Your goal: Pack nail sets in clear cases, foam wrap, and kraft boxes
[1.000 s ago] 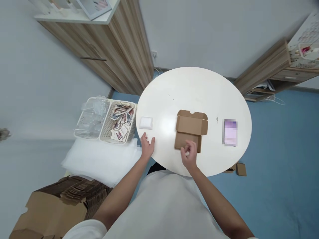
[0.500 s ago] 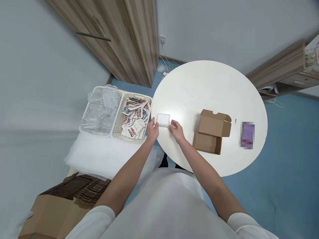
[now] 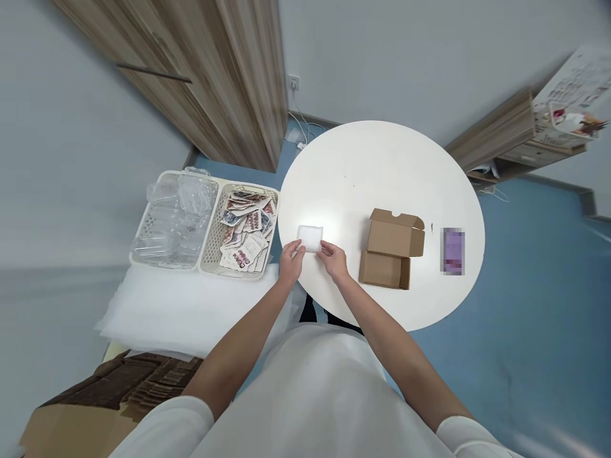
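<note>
A small, flat white rectangular piece (image 3: 310, 236), like a shallow box or padded packet, lies near the left edge of the round white table (image 3: 377, 165). At its near left corner, my left hand (image 3: 291, 261) has thumb and fingers closed on the edge. My right hand (image 3: 333, 259) pinches the near right corner in the same way. To the right of my right hand, a brown cardboard box (image 3: 384, 270) sits with its lid folded back and nothing visible inside.
A blurred-out purple item (image 3: 453, 252) lies at the table's right. Left of the table, one white basket (image 3: 204, 254) holds printed packets and another (image 3: 138, 238) holds clear plastic containers. White sheet wrapping (image 3: 191, 312) and a carton of folded cardboard (image 3: 71, 426) are nearer me.
Both hands have closed in on the near corners of the white piece. My view has shifted, so the table and baskets appear farther left.
</note>
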The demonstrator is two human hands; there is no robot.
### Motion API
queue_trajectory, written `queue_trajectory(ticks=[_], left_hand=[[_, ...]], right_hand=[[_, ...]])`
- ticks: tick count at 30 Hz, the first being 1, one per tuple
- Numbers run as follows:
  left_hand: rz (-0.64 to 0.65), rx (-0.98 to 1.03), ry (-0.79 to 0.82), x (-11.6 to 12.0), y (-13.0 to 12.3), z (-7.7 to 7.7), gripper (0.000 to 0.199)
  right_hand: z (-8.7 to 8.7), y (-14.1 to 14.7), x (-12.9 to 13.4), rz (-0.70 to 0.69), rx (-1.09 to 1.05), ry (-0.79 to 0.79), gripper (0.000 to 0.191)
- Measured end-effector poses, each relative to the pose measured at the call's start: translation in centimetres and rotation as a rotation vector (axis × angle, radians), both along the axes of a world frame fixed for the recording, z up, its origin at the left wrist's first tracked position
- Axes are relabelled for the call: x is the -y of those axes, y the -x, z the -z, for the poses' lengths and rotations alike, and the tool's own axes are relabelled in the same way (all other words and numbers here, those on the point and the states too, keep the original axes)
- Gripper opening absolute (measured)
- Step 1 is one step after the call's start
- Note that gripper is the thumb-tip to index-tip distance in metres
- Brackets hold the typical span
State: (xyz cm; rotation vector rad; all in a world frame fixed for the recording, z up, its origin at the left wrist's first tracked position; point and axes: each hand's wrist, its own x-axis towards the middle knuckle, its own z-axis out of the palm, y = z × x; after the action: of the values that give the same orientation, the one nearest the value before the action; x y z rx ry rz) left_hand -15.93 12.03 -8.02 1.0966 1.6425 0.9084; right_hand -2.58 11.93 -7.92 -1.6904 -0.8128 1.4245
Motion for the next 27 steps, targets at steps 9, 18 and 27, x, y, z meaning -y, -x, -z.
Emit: queue_trajectory(ticks=[9, 18, 27], left_hand=[[0.265, 0.142, -0.155, 2.8, -5.9, -4.0, 0.039], [0.597, -0.091, -0.003, 5.6, -15.6, -4.1, 0.051], [0.735, -0.425, 0.103, 6.3, -18.1, -3.8, 0.056]], right_hand=[[-4.4, -7.6, 4.2, 0.037, 0.102, -0.163, 0.042], [-4.6, -18.3, 9.1, 0.055, 0.135, -0.076, 0.043], [-2.6, -20.5, 9.6, -0.159, 0.212, 0.02, 0.04]])
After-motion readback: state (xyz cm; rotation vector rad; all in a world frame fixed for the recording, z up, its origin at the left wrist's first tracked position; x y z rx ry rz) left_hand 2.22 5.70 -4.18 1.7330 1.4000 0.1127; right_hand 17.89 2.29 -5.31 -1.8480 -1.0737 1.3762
